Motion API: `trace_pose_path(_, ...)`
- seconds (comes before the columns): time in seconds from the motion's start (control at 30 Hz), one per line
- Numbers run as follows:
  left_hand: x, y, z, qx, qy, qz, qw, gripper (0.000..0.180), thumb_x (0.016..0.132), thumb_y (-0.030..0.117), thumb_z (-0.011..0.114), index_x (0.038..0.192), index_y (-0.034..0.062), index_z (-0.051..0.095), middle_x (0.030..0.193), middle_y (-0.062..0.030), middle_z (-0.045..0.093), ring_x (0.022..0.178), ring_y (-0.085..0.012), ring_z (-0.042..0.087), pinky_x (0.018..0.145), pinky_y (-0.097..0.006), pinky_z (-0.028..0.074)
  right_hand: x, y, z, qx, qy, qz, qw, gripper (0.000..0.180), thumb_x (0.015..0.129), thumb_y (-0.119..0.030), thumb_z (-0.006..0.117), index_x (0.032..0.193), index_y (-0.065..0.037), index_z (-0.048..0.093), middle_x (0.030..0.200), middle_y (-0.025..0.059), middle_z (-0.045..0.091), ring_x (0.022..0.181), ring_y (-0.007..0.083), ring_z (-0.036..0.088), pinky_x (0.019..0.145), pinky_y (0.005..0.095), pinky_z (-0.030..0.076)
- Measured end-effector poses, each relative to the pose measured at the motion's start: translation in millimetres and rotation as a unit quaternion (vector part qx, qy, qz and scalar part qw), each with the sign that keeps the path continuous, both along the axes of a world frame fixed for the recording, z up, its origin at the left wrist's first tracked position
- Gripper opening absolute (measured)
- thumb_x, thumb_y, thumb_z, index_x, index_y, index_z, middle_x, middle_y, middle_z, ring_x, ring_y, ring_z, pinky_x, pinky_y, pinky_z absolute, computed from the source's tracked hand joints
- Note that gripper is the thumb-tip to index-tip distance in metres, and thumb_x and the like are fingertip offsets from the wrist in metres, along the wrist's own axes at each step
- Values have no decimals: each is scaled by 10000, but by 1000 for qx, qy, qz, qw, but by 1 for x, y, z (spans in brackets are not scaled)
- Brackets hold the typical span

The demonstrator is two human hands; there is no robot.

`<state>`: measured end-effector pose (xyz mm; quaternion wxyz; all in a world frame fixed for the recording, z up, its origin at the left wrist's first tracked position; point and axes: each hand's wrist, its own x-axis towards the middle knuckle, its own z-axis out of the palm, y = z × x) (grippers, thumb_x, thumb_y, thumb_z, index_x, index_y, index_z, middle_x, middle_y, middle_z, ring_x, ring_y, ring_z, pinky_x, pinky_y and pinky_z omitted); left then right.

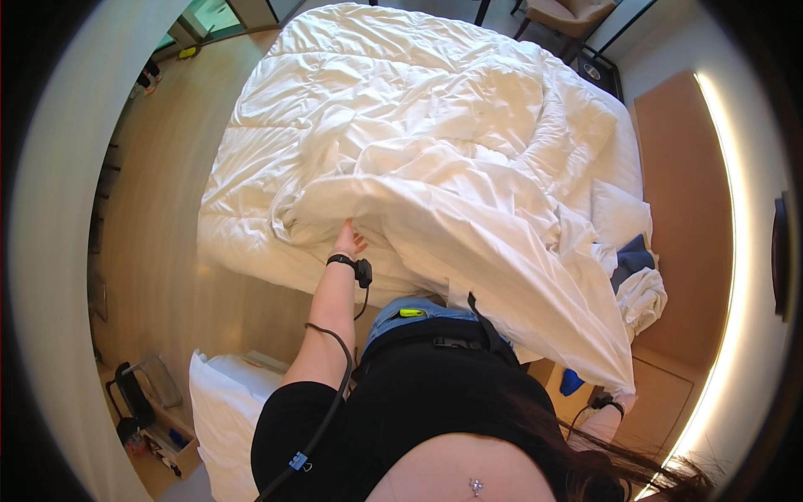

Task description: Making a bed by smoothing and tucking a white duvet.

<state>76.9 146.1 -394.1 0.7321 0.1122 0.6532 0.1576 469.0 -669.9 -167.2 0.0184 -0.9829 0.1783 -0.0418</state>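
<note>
A large white sheet [502, 268] billows over the near side of the bed, its slack part lifted and folded back on itself. Its corner runs down to my right hand [623, 403], low at the right, where the cloth is gripped; most of those fingers are hidden. Beneath the raised edge, my left hand [351, 241] reaches forward with fingers apart, close to the cloth and not closed on it. Under and beyond the sheet, a rumpled white duvet [368, 92] covers the bed. Both wrists wear dark bands with small devices.
At the headboard [682, 209] side lie a white pillow [619, 213], a dark blue cloth [633, 258] and bunched white fabric [642, 301]. White bedding [222, 418] sits behind me at left, near an open drawer [171, 439]. A chair [560, 15] stands beyond the bed. Wooden floor runs along the left.
</note>
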Motion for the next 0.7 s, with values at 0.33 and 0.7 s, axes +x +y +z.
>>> trace_pose_path(0.33, 6, 33, -42, -15, -142, 84, 986, 248, 926, 298, 405, 1071, 171, 560, 1110, -16, 559, 1142, -205, 473, 978, -529, 332, -49, 47, -42, 474, -100, -167, 859, 421, 973, -205, 308, 1225, 62, 513, 1198, 202, 597, 1071, 313, 600, 910, 438, 487)
trace_pose_path(0.7, 98, 64, 133, 353, -290, 6, 890, 374, 979, 337, 448, 1249, 85, 511, 1216, -90, 585, 1095, -233, 574, 944, -394, 471, 15, 331, -46, 340, -134, 190, 911, 414, 866, -263, 683, 1189, -29, 571, 908, 73, 647, 860, 181, 608, 772, 314, 495)
